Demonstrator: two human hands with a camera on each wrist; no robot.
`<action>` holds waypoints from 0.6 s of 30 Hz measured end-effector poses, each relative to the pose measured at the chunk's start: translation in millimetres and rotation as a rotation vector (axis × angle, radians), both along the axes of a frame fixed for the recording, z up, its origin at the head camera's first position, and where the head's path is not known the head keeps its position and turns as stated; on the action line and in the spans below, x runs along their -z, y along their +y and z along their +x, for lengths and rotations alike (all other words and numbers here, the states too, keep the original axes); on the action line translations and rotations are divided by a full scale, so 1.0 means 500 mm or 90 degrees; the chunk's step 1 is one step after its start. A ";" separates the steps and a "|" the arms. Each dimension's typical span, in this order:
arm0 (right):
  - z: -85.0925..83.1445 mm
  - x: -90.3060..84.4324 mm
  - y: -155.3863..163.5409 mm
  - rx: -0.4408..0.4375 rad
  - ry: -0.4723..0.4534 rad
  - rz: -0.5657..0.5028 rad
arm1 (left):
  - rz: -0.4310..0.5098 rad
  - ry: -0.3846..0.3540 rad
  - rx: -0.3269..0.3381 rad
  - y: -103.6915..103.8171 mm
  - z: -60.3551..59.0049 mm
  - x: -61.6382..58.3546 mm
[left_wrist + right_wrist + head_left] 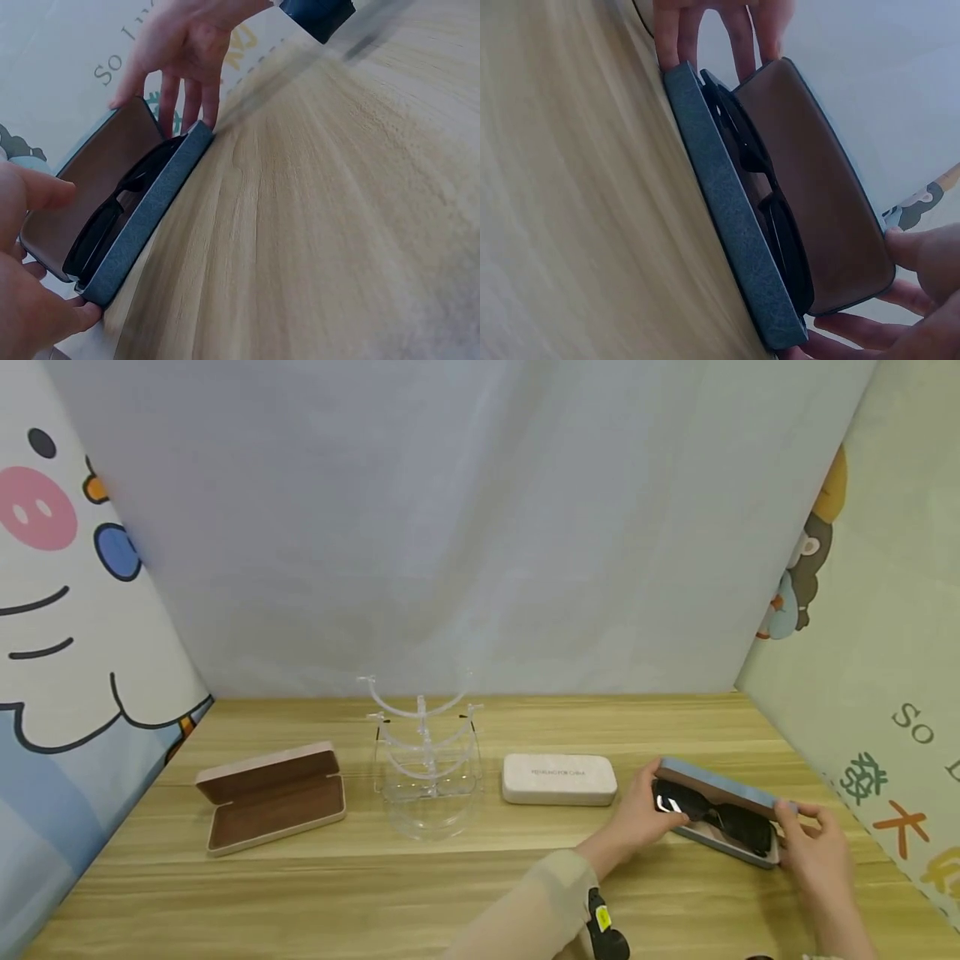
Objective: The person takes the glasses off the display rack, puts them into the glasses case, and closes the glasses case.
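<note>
A blue-grey glasses case (729, 852) with a brown lining lies open on the table at the right, its lid tilted up at the back. Dark sunglasses (746, 828) rest inside, folded. My left hand (637, 814) holds the case's left end, its thumb reaching over the near lens. At the other end, my right hand (821, 852) grips the case with the thumb on the lid's edge and the fingers at the side. In the right wrist view, the sunglasses (787, 240) sit between the base and the raised lid (817, 180).
A closed white glasses case (558, 779) lies left of my hands. Further left stands a clear tiered display stand (427, 760), apparently with thin-framed glasses on it. An open pale case (277, 810) with brown lining lies at the far left. Printed cloth walls surround the wooden table (300, 902).
</note>
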State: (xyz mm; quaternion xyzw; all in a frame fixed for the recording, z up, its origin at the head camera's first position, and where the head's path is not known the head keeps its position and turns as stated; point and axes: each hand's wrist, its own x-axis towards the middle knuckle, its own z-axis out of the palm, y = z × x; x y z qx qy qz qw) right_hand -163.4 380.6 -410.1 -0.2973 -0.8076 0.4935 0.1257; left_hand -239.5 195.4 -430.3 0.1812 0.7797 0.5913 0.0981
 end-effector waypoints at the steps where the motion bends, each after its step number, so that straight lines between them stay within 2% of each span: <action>1: 0.000 0.001 0.000 0.005 0.005 -0.012 | 0.007 -0.001 -0.001 0.001 0.000 0.002; 4: 0.000 0.004 0.000 0.021 0.015 -0.041 | 0.025 0.000 -0.003 0.003 0.003 0.006; 10: 0.003 0.008 0.002 0.035 0.031 -0.064 | 0.013 0.020 -0.007 0.006 0.008 0.007; 14: 0.004 0.011 0.001 0.032 0.040 -0.085 | -0.006 0.012 -0.022 0.007 0.012 0.005; 18: 0.008 0.021 0.001 0.032 0.060 -0.132 | -0.025 0.010 -0.058 0.010 0.015 0.002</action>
